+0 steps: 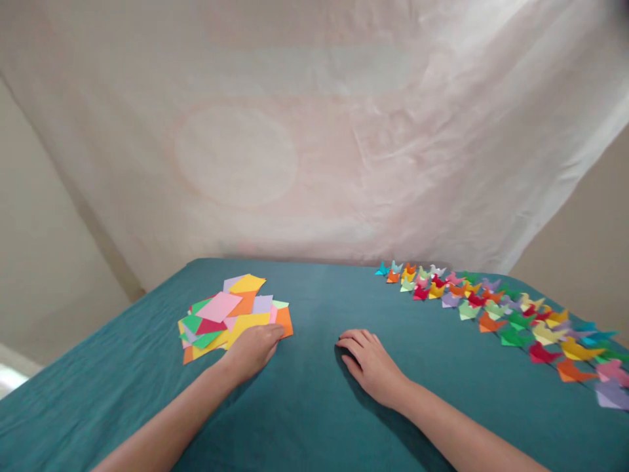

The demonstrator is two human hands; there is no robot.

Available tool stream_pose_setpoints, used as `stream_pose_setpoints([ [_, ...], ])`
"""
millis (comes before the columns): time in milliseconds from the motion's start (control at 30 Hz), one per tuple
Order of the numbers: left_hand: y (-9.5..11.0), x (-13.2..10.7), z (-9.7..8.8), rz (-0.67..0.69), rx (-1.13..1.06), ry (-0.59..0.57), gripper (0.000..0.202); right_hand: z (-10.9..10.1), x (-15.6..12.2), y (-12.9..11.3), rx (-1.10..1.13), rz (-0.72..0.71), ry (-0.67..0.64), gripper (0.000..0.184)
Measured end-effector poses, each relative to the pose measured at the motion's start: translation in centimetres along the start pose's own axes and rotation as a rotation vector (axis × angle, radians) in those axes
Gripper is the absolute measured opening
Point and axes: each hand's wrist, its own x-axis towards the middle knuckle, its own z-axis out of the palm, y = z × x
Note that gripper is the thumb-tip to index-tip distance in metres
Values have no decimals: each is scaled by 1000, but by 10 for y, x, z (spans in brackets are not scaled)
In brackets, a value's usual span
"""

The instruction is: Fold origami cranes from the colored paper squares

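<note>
Over the near right edge of a loose pile of coloured paper squares [220, 307] lies my left hand [254, 349]. Its fingers stretch to the right, and the fingertips touch an orange paper square [285, 321]; the thumb points forward below them. I see no sheet lifted in that hand. My right hand [372, 367] rests on the teal cloth near the middle, empty, its fingers loosely bent and the thumb a little apart. Yellow, pink, green, red, lilac and orange sheets overlap in the pile.
Several rows of small folded paper birds [496, 308] in many colours run along the right side of the table. A teal cloth [314, 419] covers the tabletop. Behind its far edge hangs a pale, wrinkled sheet [319, 151].
</note>
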Motion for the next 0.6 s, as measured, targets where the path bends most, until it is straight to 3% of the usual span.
stream_pose_setpoints([
  [133,-4,-7,-2,6,-38,21,35,2,0,1,7,-5,-11,25],
  [233,-20,-10,-7,-45,-25,45,44,2,0,1,11,-3,-16,25],
  [400,-57,-13,-13,-155,-25,-51,75,0,0,0,12,-3,-21,25],
  [600,-68,-14,-23,-114,-43,-90,78,1,0,0,15,7,-19,25],
])
